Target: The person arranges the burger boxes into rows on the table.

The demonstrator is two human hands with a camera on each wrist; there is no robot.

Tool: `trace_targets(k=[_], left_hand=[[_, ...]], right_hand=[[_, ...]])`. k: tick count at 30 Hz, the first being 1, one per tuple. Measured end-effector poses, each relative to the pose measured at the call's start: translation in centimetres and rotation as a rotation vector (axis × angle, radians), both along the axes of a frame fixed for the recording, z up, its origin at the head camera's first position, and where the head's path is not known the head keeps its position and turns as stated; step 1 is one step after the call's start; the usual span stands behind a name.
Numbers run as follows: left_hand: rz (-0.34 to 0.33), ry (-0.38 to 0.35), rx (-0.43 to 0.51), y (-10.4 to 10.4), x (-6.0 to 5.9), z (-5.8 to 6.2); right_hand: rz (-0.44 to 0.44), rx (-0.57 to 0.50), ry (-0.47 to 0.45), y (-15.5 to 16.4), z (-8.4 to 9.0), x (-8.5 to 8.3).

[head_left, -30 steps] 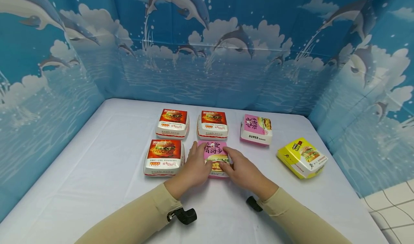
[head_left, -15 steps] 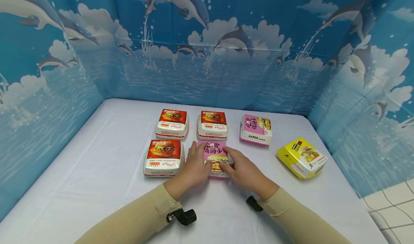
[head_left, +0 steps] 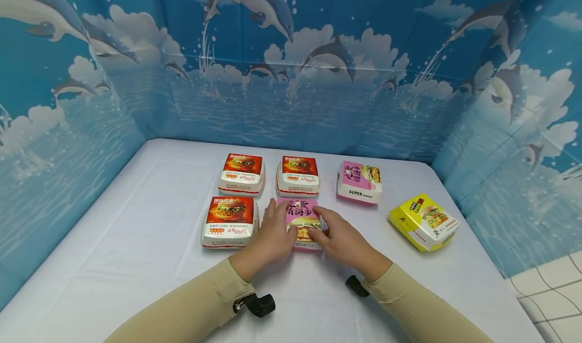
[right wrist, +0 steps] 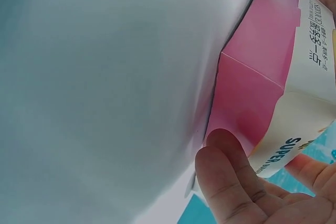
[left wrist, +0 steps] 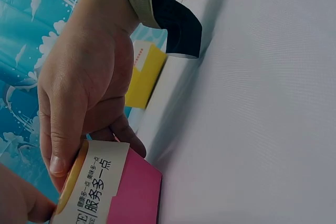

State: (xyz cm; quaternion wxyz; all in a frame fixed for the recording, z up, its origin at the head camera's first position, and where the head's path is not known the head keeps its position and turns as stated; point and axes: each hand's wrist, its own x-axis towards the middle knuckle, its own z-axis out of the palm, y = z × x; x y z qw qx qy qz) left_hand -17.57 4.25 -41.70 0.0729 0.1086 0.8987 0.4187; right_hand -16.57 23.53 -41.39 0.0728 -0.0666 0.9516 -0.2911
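A pink burger box (head_left: 302, 216) with white print and a burger picture sits on the white table, between my two hands. My left hand (head_left: 275, 234) holds its left side, the thumb lying over the lid. On the opposite side my right hand (head_left: 342, 239) grips the box, thumb on top. In the right wrist view, fingertips (right wrist: 223, 166) of the right hand press the pink side wall. The left wrist view shows the box's white flap and pink front (left wrist: 139, 182). Just left of my left hand stands a red-and-white burger box (head_left: 231, 222).
Two more red-and-white burger boxes (head_left: 242, 174) (head_left: 298, 176) stand in the back row. Right of them is another pink box (head_left: 360, 182) marked SUPER. A yellow burger box (head_left: 425, 222) sits angled at the right. A dolphin-print curtain (head_left: 291, 105) surrounds the table (head_left: 136, 242).
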Motion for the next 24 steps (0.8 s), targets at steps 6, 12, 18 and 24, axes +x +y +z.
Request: trace_targets(k=[6, 12, 18, 24], left_hand=[[-0.007, 0.002, -0.012, -0.01, 0.09, 0.22], [-0.01, 0.005, -0.02, -0.05, 0.11, 0.28], [-0.011, 0.012, -0.015, -0.08, 0.15, 0.38], [-0.02, 0.016, -0.032, -0.01, 0.33, 0.59]], right_hand=[[0.005, 0.0, 0.002, 0.02, 0.07, 0.07], [0.005, 0.005, 0.005, 0.14, 0.12, 0.16], [0.012, 0.007, 0.014, 0.28, 0.27, 0.26], [0.011, 0.0, 0.015, 0.57, 0.44, 0.41]])
